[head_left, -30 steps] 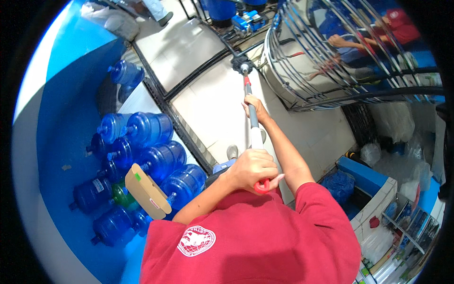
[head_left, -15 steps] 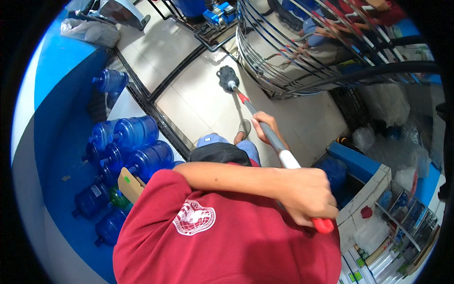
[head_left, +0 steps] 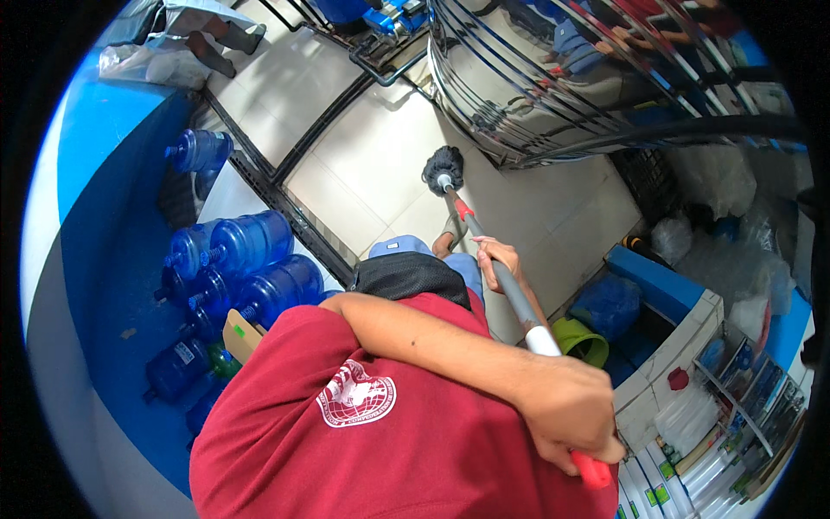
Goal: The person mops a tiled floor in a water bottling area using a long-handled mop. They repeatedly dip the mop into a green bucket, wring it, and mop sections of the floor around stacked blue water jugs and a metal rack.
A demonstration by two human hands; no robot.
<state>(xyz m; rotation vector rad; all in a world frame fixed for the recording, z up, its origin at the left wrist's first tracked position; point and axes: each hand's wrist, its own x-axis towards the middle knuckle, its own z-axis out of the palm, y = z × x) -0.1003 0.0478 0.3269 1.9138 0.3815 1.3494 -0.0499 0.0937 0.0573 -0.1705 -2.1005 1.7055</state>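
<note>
A mop (head_left: 512, 294) slants across the tiled floor in front of me, its dark grey stringy head (head_left: 444, 169) resting on the pale tiles. My left arm crosses my chest, and my left hand (head_left: 571, 413) is wrapped round the upper end of the handle, beside its red tip. Farther down the pole, my right hand (head_left: 501, 259) is closed round the grey section. My foot (head_left: 446, 240) shows close to the lower part of the pole.
Blue water jugs (head_left: 251, 238) are stacked at the left. A curved metal rack (head_left: 553, 104) stands at the far right. A green bucket (head_left: 577, 342) sits by a blue-topped ledge (head_left: 657, 281). Another person's legs (head_left: 212, 52) show at the far left. Black rails (head_left: 324, 125) cross the floor.
The mop head has moved right and slightly nearer, with both hands still on the handle. The green bucket has come into view, and the other person's legs show more.
</note>
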